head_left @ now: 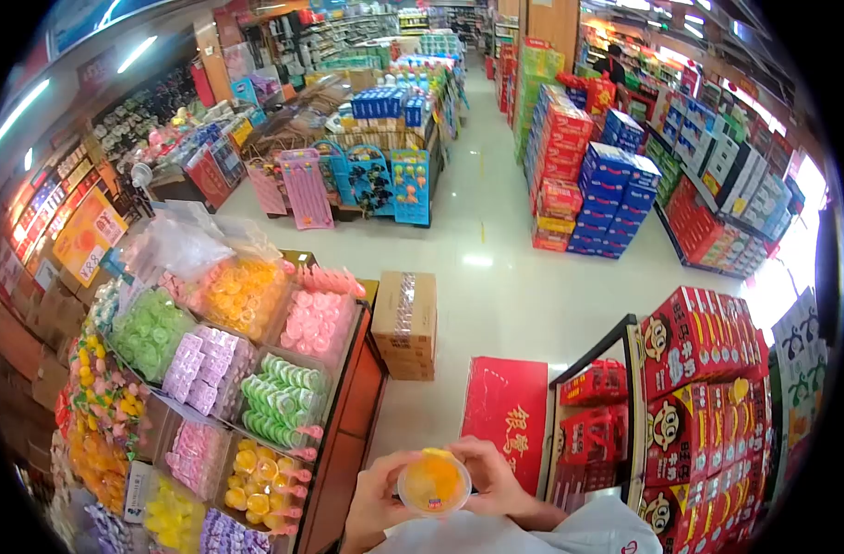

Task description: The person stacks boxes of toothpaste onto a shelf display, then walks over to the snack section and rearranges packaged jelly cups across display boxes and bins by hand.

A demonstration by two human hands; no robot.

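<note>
A round cup of orange jelly or fruit (434, 485) with a clear lid and pale rim is held in front of my body at the bottom middle. My left hand (378, 494) grips its left side, the fingers curled around behind. From the other side, my right hand (494, 475) wraps its fingers about the top and right edge. A small printed label sits on the cup's near part. To the left of my hands, a bin of orange jelly cups (258, 480) stands in a candy display.
Bins of green-striped sweets (283, 392) and pink sweets (316, 323) fill the left display. A cardboard carton (408, 319) stands on the floor beside it. Red milk cartons (704, 342) are stacked at right. An aisle (477, 203) runs ahead; a person (612, 66) stands far off.
</note>
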